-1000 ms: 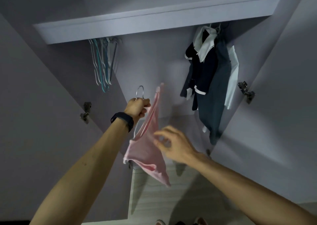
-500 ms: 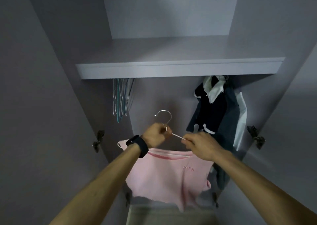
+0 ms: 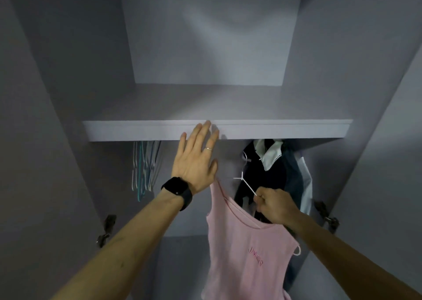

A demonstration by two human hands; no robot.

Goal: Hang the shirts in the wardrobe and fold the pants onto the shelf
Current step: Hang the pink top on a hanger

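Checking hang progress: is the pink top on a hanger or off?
On. The pink top drapes from the white hanger, whose arm the right hand grips. Whether the hanger is hooked up yet: cannot tell.

The left hand (image 3: 196,160) is raised with its fingers straight and close together. Its fingertips lie over the front edge of the shelf (image 3: 274,129); whether they touch it cannot be told. A black watch (image 3: 177,192) sits on that wrist and a thin ring (image 3: 208,149) on one finger. The right hand (image 3: 274,206) grips one arm of a white hanger (image 3: 247,186), which carries a pink top (image 3: 249,249) at a tilt. Just behind it hang dark garments (image 3: 274,176) with a white collar. Under the shelf's left part hangs a bunch of empty hangers (image 3: 143,165). A metal hinge (image 3: 107,230) shows at the left side.
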